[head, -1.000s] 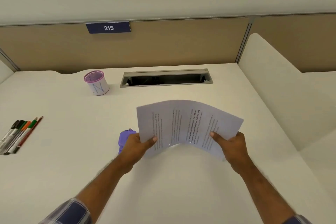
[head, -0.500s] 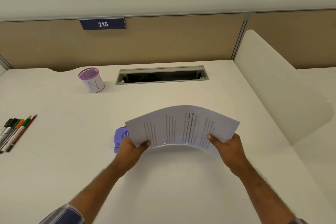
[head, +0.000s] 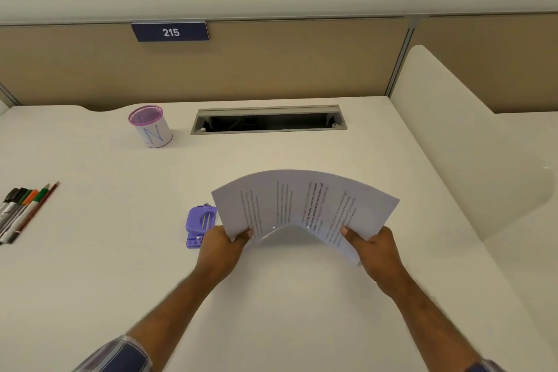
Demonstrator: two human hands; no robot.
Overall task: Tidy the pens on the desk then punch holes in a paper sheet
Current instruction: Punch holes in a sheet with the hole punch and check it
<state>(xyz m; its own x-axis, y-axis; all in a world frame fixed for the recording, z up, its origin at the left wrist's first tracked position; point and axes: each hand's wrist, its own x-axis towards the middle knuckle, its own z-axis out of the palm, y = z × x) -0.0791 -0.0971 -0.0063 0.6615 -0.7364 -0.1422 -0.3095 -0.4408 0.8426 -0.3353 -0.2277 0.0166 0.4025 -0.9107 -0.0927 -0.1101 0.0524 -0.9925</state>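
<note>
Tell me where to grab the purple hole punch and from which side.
Grip the hole punch across its two long sides, coming from above and from its left. It lies flat on the desk, long axis running away from the person, so those sides look parallel and narrow enough for fingers. Its right edge is hidden behind the paper and the left hand, so the left side is freer.

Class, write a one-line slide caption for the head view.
Both hands, left and right, hold a bowed printed sheet above the desk, beside a purple hole punch.
</note>
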